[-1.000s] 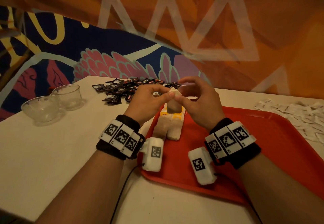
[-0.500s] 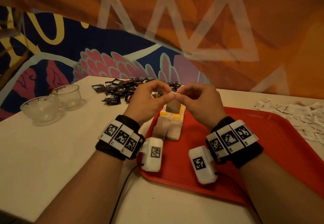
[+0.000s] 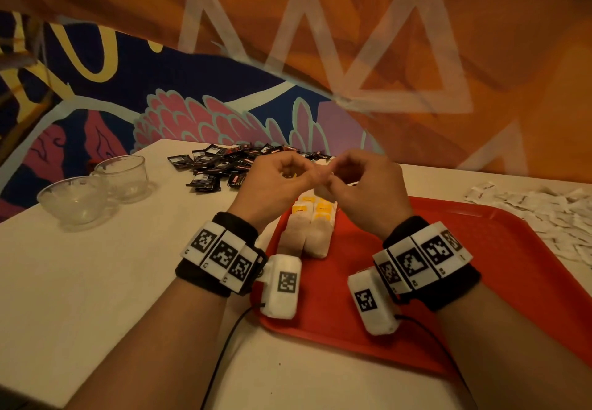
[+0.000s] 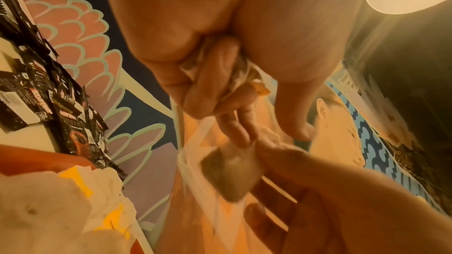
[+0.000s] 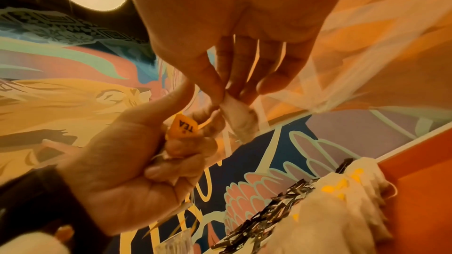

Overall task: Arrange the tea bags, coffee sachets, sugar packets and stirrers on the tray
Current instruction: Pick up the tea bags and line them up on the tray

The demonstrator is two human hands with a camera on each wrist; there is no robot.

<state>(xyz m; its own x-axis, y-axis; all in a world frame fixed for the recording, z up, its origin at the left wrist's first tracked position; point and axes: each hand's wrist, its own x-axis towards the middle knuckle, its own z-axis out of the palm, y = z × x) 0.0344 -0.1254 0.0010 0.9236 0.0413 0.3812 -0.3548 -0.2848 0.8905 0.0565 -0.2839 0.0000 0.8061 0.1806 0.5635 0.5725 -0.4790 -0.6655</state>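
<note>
Both hands are raised over the far left end of the red tray, with their fingertips meeting. My left hand is curled into a fist around crumpled tea-bag paper and a yellow "TEA" tag. My right hand pinches the top of one tea bag between thumb and fingers, and the bag hangs below them. Under the hands, a short double row of tea bags with yellow tags lies on the tray.
A heap of black coffee sachets lies on the white table behind the tray's left corner. White sugar packets are spread out at the far right. Two glass bowls stand at the far left. A painted wall closes the far side.
The hands have drawn together until their fingertips meet, and they sit slightly higher. The tea bag that hung in plain sight between them is now mostly hidden behind the fingers.
</note>
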